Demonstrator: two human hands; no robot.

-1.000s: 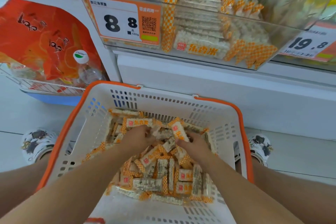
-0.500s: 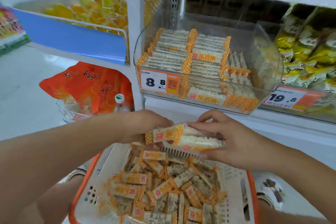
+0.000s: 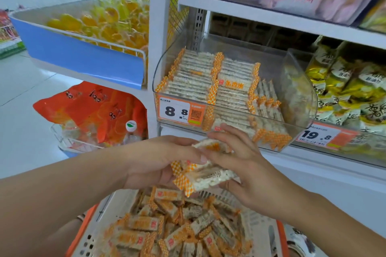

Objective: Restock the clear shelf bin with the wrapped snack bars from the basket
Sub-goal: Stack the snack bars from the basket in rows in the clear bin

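Observation:
A small stack of wrapped snack bars [image 3: 205,175], white with orange checked ends, is held between both hands above the basket. My left hand [image 3: 158,158] grips the stack's left end, thumb on top. My right hand [image 3: 244,165] curls round its right side from above and below. The white basket with an orange rim [image 3: 83,227] sits at the bottom and holds several loose bars [image 3: 167,225]. The clear shelf bin [image 3: 296,81] stands just beyond my hands, with rows of the same bars inside and bare room at its right and back.
An 8.8 price tag [image 3: 177,111] sits on the bin's front. Yellow snack packs [image 3: 344,89] fill the neighbouring bin at right. A blue-fronted tray of yellow sweets [image 3: 87,56] juts out at left, with orange bags [image 3: 89,108] in a wire basket below. Pink packs line the shelf above.
Both hands dug into the basket, then lifted out holding a stack of bars. Since half a second ago they have pressed closer together round the stack, and the view has come nearer the bin.

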